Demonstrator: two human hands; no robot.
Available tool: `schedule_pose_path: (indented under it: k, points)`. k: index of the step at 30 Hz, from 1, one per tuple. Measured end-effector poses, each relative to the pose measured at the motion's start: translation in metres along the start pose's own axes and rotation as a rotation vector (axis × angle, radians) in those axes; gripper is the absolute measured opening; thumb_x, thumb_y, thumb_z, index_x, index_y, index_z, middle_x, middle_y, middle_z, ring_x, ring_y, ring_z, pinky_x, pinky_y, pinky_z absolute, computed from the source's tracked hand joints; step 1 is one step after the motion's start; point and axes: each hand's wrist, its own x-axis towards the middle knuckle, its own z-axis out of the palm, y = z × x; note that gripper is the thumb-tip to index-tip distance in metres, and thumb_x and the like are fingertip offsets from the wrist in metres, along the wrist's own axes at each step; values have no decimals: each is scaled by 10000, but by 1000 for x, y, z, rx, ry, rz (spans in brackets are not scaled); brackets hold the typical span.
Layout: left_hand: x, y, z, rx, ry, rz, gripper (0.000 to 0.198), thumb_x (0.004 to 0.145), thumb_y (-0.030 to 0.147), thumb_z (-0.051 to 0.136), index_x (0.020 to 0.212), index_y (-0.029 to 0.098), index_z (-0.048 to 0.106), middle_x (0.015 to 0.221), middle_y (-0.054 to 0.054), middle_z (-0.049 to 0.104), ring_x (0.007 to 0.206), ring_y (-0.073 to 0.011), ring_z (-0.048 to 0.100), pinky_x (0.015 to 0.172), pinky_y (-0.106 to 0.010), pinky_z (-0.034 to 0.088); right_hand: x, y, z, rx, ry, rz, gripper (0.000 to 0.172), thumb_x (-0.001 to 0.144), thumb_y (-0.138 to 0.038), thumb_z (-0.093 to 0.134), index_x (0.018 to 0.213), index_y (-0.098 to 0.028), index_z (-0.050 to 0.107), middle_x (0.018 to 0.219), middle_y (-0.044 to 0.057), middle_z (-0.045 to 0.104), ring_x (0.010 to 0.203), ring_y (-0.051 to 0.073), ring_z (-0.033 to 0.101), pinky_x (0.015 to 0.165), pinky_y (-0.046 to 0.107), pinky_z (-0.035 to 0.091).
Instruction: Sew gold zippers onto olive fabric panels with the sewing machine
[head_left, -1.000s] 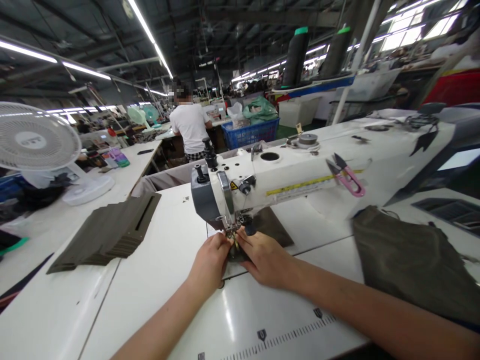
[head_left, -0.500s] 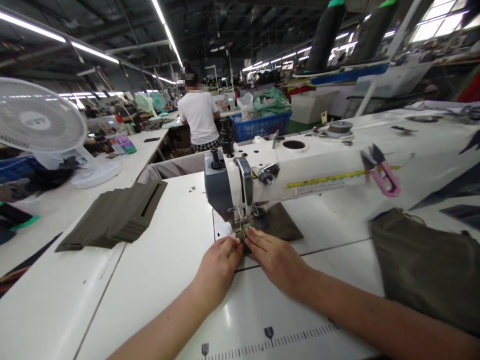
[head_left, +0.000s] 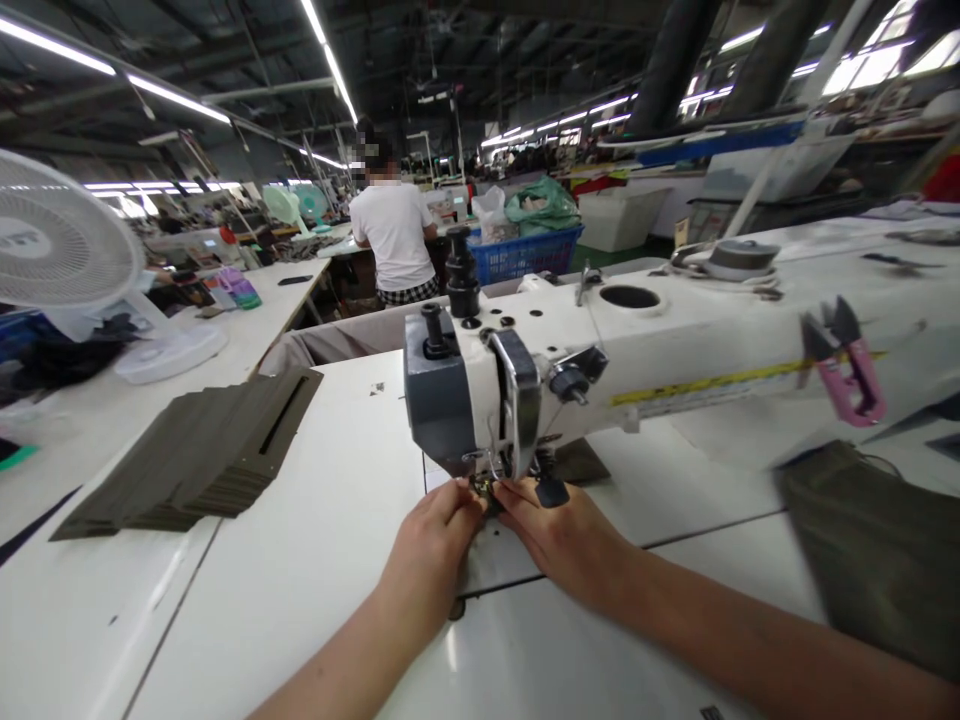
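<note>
A white sewing machine (head_left: 525, 400) with a dark grey end cover stands before me. Its needle area is largely screened by the metal parts and my fingers. Under it lies a dark olive fabric piece (head_left: 583, 461), of which a corner shows behind the machine head. My left hand (head_left: 431, 535) has thumb and fingertips pinched at the fabric's near edge, left of the needle. From the right, my right hand (head_left: 562, 530) holds its fingers together on the same edge, partly behind a small black machine part. Both sets of fingertips almost meet there.
A fanned stack of olive fabric panels (head_left: 199, 450) lies on the table at left, with a white fan (head_left: 60, 240) beyond. Pink-handled snips (head_left: 847, 370) rest against the machine arm. More olive cloth (head_left: 877, 540) lies at right. A person in a white shirt (head_left: 394, 230) stands ahead.
My view has come nearer to the machine, which looks larger. Both hands are now closer in beneath the machine head, and less of the fabric shows around them.
</note>
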Motion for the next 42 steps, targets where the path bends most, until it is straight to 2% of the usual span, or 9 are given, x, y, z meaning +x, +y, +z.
schedule_pose_path:
  k: [6,14,18,31,34,37,39,41,42]
  points:
    - [-1,-1,3,-22,-41,-55,211,903,156,376,941,160,583,855,-67,577,785,-169,587,694,-284,521,0,3,2,16,-3,27,219,863,-112,394,891,-157,606,770,65,640,743,174,607,692,282,502]
    - [2,-1,2,37,-44,-31,235,901,166,373,900,146,607,809,-67,579,728,-165,564,658,-276,509,-1,4,2,-13,2,21,187,828,-85,428,863,-142,603,721,62,618,697,169,593,646,260,483]
    - [2,0,3,27,-29,-29,245,900,167,366,886,152,610,809,-67,579,732,-165,566,664,-281,511,0,2,1,-26,5,4,173,813,-73,441,839,-134,602,740,74,623,686,175,588,636,265,481]
    - [1,0,8,22,11,-118,222,893,158,382,799,146,583,795,-56,561,689,-151,576,615,-251,499,-1,3,13,37,-61,111,191,829,-81,430,866,-138,608,882,97,643,754,184,596,672,282,477]
    - [0,-1,8,33,22,-105,213,889,164,394,786,154,581,788,-52,564,689,-149,575,619,-250,499,2,5,6,55,-107,108,154,832,-115,467,900,-146,602,911,86,642,812,190,595,722,291,469]
    - [-1,-3,4,60,32,-107,188,880,179,420,782,159,578,801,-53,570,700,-155,577,639,-272,508,8,15,-12,31,-209,65,89,800,-217,563,858,-155,591,865,57,640,816,182,587,734,277,459]
    - [-2,2,-2,96,41,-103,151,868,180,438,804,158,574,820,-60,577,707,-168,576,654,-309,517,9,22,-26,-138,-239,76,77,776,-225,582,806,-154,584,832,63,628,820,201,573,737,299,451]
    - [-3,13,-9,126,52,-81,111,849,170,459,878,151,565,879,-84,585,765,-197,580,690,-360,521,2,22,-35,-330,-215,113,36,748,-122,548,747,-139,580,811,98,615,823,236,558,727,339,442]
    - [-4,21,-12,135,58,-59,130,837,173,475,935,141,554,925,-105,584,818,-218,579,717,-388,519,-5,19,-36,-393,-201,127,85,721,-65,526,726,-132,579,801,114,611,811,249,556,713,353,440]
